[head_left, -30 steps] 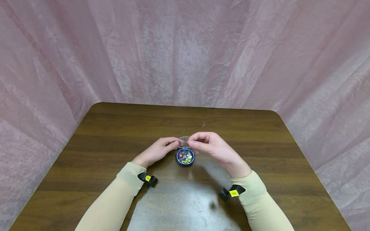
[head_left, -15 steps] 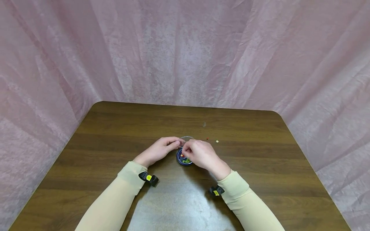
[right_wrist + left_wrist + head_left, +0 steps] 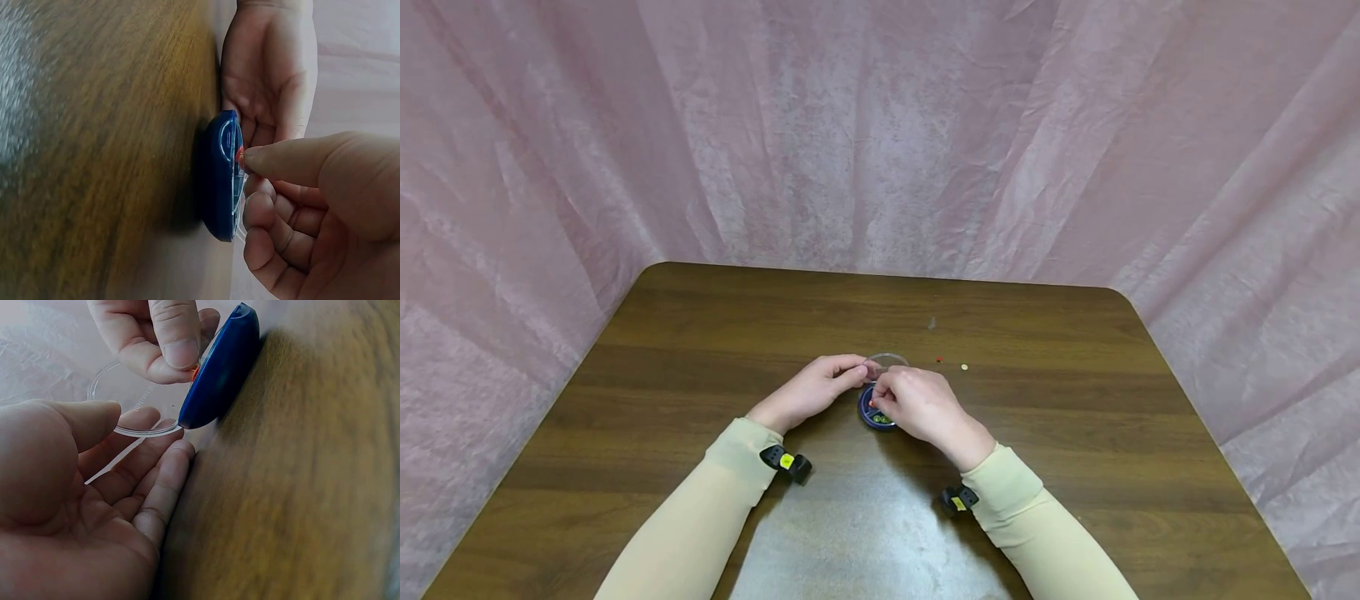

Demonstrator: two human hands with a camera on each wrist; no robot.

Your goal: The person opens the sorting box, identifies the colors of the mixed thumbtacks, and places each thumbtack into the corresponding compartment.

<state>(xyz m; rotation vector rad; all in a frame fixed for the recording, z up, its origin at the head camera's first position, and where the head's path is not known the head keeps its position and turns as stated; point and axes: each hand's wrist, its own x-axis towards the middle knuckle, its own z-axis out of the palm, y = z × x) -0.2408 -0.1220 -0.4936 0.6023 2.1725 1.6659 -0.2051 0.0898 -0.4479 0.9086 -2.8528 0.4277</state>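
Observation:
A small round dark blue pill case (image 3: 867,417) with a divided inside sits on the table, its clear hinged lid (image 3: 891,357) raised. My left hand (image 3: 812,392) pinches the lid's rim between thumb and fingers; the left wrist view shows the lid (image 3: 147,432) there. Over the case, my right hand (image 3: 921,404) has thumb and fingertips at the left compartment, pinching a small red bead (image 3: 240,154). Small green pieces (image 3: 880,419) lie in the front compartment. The right hand covers the rest of the case's inside.
Right of the lid, a tiny red piece (image 3: 939,359) and a pale yellow disc (image 3: 965,367) lie on the wooden table (image 3: 737,308). A small pale mark (image 3: 932,323) shows farther back. Pink curtains (image 3: 865,150) hang behind the table.
My right hand has moved left and down from beside the lid to the case, carrying the red bead. That uncovered the loose red piece and disc. My left hand stays at the lid.

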